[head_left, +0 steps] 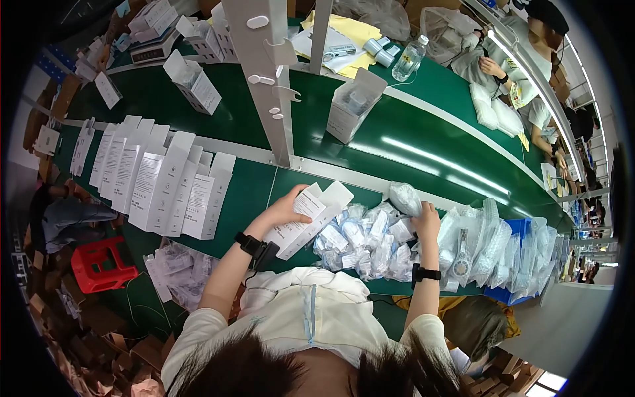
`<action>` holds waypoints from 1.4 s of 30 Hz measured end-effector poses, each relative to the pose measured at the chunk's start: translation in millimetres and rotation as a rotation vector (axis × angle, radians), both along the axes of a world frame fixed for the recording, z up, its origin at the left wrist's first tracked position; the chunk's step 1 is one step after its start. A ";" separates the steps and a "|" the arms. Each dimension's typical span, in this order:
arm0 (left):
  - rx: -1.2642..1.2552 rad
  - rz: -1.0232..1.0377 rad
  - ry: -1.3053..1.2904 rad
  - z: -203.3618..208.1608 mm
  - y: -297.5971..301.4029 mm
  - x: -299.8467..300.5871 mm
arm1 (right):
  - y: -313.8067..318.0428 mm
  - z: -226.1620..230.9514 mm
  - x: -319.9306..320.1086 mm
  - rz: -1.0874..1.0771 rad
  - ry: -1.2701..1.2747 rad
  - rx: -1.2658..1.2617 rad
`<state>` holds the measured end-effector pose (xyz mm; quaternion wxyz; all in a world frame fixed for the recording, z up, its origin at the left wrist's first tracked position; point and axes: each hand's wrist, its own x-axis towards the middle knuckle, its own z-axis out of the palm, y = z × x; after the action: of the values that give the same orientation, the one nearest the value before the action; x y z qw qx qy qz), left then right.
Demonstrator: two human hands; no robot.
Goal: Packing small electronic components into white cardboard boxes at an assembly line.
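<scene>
My left hand (289, 210) is closed round an upright white carton (301, 228) with printed sides, its top flaps standing up. My right hand (426, 223) pinches a greyish clear-wrapped packet (404, 198), lifted at the far edge of a heap of small clear bags (364, 241). Pale small parts show inside those bags; their kind I cannot make out. The heap lies just right of the carton. What the carton holds is hidden from here.
At left stands a row of white cartons (149, 188) with flaps up. Bubble-wrapped items (493, 251) fill a blue bin (519, 231) at right. A metal post (264, 79) rises ahead. Beyond it, a conveyor belt (423, 165) carries open cartons (355, 106). A red stool (102, 264) stands left.
</scene>
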<state>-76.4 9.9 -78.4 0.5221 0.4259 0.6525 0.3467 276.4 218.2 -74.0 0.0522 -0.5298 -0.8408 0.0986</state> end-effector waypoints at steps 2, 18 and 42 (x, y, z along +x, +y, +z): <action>-0.032 -0.008 -0.099 8.8 -2.2 0.7 | -0.7 18.0 -9.2 0.051 0.069 0.029; 0.544 -0.022 0.572 64.0 9.5 6.5 | -38.3 165.6 -137.5 0.120 0.995 -0.901; 0.646 0.348 0.384 40.9 1.8 25.6 | -63.2 225.8 -207.1 0.869 -0.269 -0.003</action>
<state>-50.8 11.7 -37.4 0.1639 0.5082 0.6579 0.5310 69.2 154.9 151.8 -0.1044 -0.1360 -0.9843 0.0428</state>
